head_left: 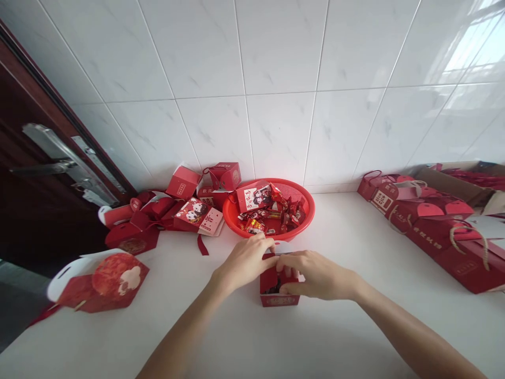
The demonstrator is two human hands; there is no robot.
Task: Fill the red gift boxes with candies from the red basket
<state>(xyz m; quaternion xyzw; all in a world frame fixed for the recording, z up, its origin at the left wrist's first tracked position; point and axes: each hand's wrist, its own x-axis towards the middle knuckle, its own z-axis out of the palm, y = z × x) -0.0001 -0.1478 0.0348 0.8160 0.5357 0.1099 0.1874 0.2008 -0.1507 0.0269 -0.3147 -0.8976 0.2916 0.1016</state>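
A small red gift box (279, 300) stands on the white counter in front of me, its top partly uncovered. Something dark shows inside, too shaded to name. My left hand (246, 263) is closed at the box's back left edge, with fingers curled over a flap. From the right side, my right hand (313, 273) grips the box's wall and a red flap, with the thumb near the opening. The hands nearly touch each other and cover much of the box's top. Just behind them sits a red plastic basket (311, 213) of wrapped candies (272, 215).
A heap of red boxes and folded cartons (158, 208) lies back left. A larger red box (114, 281) stands at the left, near a dark door (35, 210). Several red boxes with rope handles (437, 231) line the right, beside a cardboard box (445, 184). White tiled wall (280, 131) rises behind.
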